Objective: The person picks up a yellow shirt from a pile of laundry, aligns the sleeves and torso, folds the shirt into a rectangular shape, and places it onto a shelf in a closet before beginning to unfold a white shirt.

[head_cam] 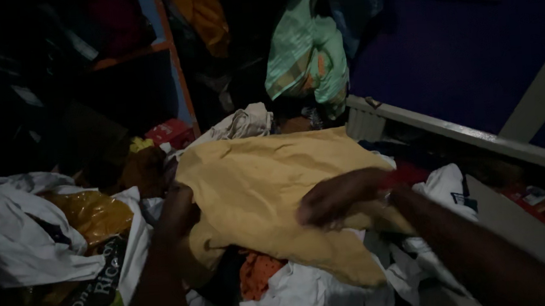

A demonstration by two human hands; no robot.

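Note:
A mustard-yellow cloth (255, 180) lies spread over a heap of clothes in the middle of the dim view. My left hand (177, 207) grips its left edge, fingers curled into the fabric. My right hand (336, 196) lies on the cloth's right part, fingers bent and pinching the fabric near its lower edge. White garments (295, 295) and an orange patterned piece (258, 272) show beneath the yellow cloth.
A white printed sack (123, 259) with yellow plastic inside sits at left beside crumpled white cloth (16, 235). A green bag (307, 51) hangs at the back. A grey ledge (476, 135) runs along the blue wall at right. An orange shelf frame (173, 57) and a red box (169, 131) stand behind.

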